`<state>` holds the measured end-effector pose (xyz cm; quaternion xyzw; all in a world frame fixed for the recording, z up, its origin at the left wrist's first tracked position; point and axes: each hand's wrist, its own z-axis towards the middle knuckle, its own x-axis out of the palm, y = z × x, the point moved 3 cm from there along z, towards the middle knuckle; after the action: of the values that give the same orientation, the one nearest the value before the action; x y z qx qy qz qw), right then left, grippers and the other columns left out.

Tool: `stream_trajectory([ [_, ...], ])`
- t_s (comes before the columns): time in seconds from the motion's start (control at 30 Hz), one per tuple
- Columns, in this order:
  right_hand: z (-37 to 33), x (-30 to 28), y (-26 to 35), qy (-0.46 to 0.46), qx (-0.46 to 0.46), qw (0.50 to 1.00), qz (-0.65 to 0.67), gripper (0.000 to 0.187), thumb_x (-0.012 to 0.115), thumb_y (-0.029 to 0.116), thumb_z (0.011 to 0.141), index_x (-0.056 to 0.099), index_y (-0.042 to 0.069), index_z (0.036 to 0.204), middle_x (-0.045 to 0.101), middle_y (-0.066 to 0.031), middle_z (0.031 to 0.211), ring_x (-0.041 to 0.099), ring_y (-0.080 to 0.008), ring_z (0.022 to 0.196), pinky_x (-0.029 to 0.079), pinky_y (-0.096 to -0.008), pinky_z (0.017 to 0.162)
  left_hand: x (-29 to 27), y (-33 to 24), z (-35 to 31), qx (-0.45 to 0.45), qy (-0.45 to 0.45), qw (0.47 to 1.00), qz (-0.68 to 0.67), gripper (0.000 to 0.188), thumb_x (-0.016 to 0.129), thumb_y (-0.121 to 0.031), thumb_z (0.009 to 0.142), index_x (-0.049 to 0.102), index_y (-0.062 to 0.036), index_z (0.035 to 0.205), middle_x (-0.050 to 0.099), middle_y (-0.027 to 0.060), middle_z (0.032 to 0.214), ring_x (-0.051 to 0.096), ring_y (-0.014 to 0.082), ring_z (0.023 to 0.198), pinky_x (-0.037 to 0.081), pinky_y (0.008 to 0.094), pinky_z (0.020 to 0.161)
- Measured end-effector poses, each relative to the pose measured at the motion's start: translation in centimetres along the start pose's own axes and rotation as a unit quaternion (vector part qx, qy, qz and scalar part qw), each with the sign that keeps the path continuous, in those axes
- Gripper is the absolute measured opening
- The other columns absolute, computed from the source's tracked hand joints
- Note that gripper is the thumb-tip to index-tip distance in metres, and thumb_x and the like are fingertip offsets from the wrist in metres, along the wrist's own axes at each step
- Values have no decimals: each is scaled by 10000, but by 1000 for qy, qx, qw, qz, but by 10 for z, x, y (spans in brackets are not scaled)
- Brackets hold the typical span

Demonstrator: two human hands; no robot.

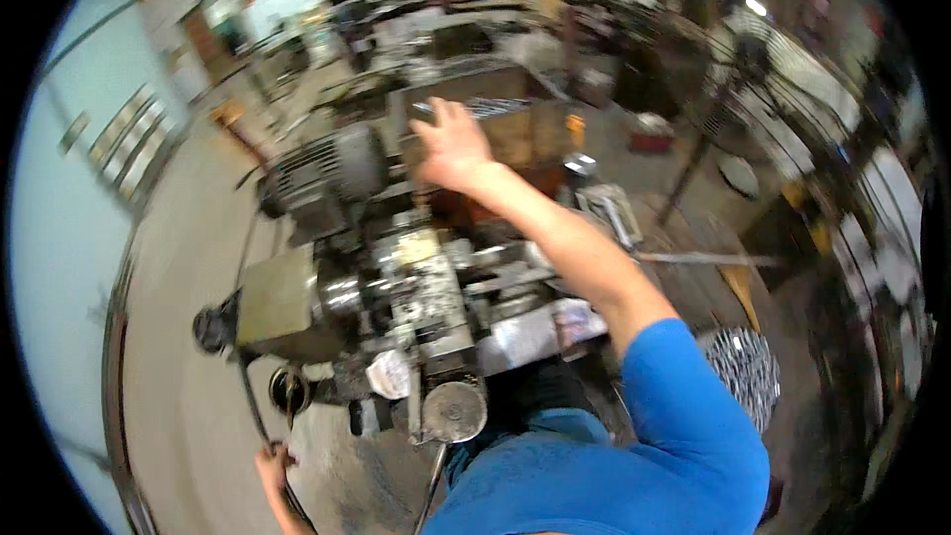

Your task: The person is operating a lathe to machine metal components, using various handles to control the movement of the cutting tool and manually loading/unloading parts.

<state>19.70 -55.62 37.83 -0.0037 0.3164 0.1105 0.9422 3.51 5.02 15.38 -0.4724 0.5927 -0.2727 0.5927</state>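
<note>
My right hand (454, 147) reaches far forward over the near side of a brown metal bin (535, 139). Its fingers are apart, and I see nothing held in them. Shiny slim metal pieces (490, 107) lie in the bin just beyond the fingers. Down at the lower left, my left hand (275, 464) is closed around a long dark lever (258, 406), which slants beside the machine. A lathe-like machine with a boxy greenish headstock (277, 302) and a round metal chuck (342, 299) stands between my hands. The picture is somewhat blurred.
A ribbed electric motor (327, 178) sits behind the headstock. The machine's slide ends in a round handwheel (456, 411) close to my body. On my right is a round heap of shiny metal pieces (741, 372). A pale blue wall (79, 238) runs along the left.
</note>
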Motion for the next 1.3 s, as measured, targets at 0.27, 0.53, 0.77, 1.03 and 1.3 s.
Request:
stream_trajectory([
  [0.27, -217, -77, -33, 37, 148, 959, 240, 525, 653, 149, 530, 595, 42, 1040, 461, -230, 1225, 480, -386, 1069, 421, -431, 899, 5, -19, -30, -66, -44, 996, -32, 368, 670, -186, 805, 573, 89, 1029, 614, 183, 707, 591, 229, 601, 534, 325, 575],
  [0.53, -537, -216, -147, 349, 561, 730, -174, 332, 634, 224, 586, 658, 29, 854, 616, -199, 985, 600, -315, 930, 488, -362, 823, -2, -7, -14, -113, -6, 994, -1, 328, 675, -178, 791, 587, 62, 997, 601, 169, 709, 568, 241, 586, 533, 364, 573],
  [0.77, -611, -219, -181, 574, 520, 609, -172, 259, 584, 227, 645, 673, 70, 829, 648, -164, 915, 614, -288, 898, 505, -362, 779, 5, -1, 3, -115, -32, 993, -3, 261, 665, -151, 780, 575, 39, 935, 560, 128, 630, 539, 228, 521, 499, 345, 514],
  [1.03, -574, -216, -146, 509, 477, 673, -246, 346, 581, 253, 634, 658, 15, 873, 585, -192, 1075, 553, -319, 1001, 424, -362, 905, -11, 20, 0, -92, -66, 993, 11, 257, 647, -210, 811, 545, 17, 877, 498, 82, 551, 481, 180, 432, 454, 319, 443],
  [1.3, -436, -183, -117, 143, 478, 852, 159, 374, 582, 44, 567, 664, 1, 930, 581, -163, 1063, 602, -286, 918, 473, -326, 779, -6, 15, 0, -43, -25, 999, 6, 281, 623, -193, 819, 563, 57, 933, 571, 91, 632, 573, 172, 554, 504, 318, 531],
])
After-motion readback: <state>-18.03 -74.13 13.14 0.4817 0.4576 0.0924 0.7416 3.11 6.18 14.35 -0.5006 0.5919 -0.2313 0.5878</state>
